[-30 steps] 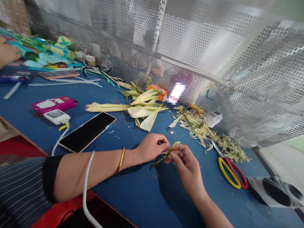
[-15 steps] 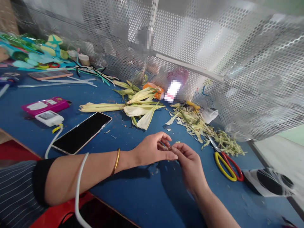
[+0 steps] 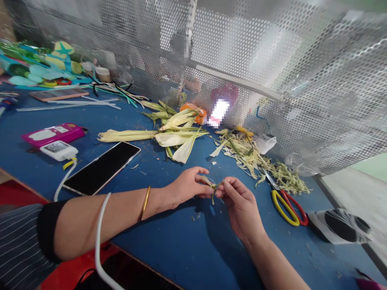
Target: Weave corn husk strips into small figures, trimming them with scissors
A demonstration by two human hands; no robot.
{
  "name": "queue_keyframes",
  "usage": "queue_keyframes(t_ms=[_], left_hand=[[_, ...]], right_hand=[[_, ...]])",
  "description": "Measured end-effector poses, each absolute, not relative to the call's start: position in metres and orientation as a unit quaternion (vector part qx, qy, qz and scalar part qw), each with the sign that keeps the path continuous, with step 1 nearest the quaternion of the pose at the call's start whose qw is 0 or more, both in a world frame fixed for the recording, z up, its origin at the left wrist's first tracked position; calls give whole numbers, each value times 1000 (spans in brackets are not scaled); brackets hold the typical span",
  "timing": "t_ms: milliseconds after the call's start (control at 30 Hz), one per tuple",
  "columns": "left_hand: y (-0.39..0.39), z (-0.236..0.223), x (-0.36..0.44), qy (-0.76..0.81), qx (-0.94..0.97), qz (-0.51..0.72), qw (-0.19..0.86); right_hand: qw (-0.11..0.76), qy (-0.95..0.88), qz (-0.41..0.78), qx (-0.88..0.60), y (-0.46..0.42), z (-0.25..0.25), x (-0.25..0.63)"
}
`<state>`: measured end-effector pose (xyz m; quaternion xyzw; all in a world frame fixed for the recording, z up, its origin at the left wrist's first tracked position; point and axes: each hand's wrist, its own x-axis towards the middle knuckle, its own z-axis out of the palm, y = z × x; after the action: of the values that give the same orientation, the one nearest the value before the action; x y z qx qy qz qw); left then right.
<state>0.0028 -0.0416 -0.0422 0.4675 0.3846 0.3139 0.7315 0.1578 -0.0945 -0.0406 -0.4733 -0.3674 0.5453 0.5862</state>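
Note:
My left hand [image 3: 188,187] pinches a small, thin green strip of corn husk [image 3: 213,187] between thumb and fingers. From the other side, my right hand [image 3: 241,205] grips the same strip with thumb and forefinger. The strip looks looped or twisted, with one end hanging down; its exact shape is too small to tell. Beyond the hands lies a bunch of pale corn husks [image 3: 173,140]. Scissors [image 3: 286,206] with one yellow and one red handle rest to the right of my right hand, blades on a pile of husk scraps [image 3: 242,150].
A dark phone [image 3: 102,169], a white device [image 3: 59,150] with a cable and a magenta case [image 3: 54,134] lie at left. Coloured craft pieces [image 3: 42,68] and strips stand farther back. A perforated metal screen [image 3: 236,48] borders the table [image 3: 187,245]. A black wrapped roll [image 3: 338,226] sits at right.
The two hands have parted slightly, after closing together half a second ago, and the husk strip shows between them again. The view has shifted a little, moving the table things leftward.

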Motion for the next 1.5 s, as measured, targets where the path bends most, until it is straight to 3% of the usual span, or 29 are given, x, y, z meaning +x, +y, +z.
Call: queue_keyframes(t_ms=[333,467,667,833,1300,1500], left_hand=[[-38,-31,-2,405,475,278,730],[-39,-32,-1,417,488,284,712],[-44,-38,-2,403,652,268,583],[-44,-40,-2,400,735,231,496],[-43,-36,1,408,582,269,650],[-42,-33,0,413,580,272,648]], right_hand=[[585,-406,538,-451,-96,-40,156],[568,-463,470,-492,-96,-41,160],[459,-557,368,-586,-95,-42,161],[452,-558,323,-616,-95,-45,158],[500,-510,364,-598,-95,-41,158],[503,-520,346,-598,-95,-41,159]])
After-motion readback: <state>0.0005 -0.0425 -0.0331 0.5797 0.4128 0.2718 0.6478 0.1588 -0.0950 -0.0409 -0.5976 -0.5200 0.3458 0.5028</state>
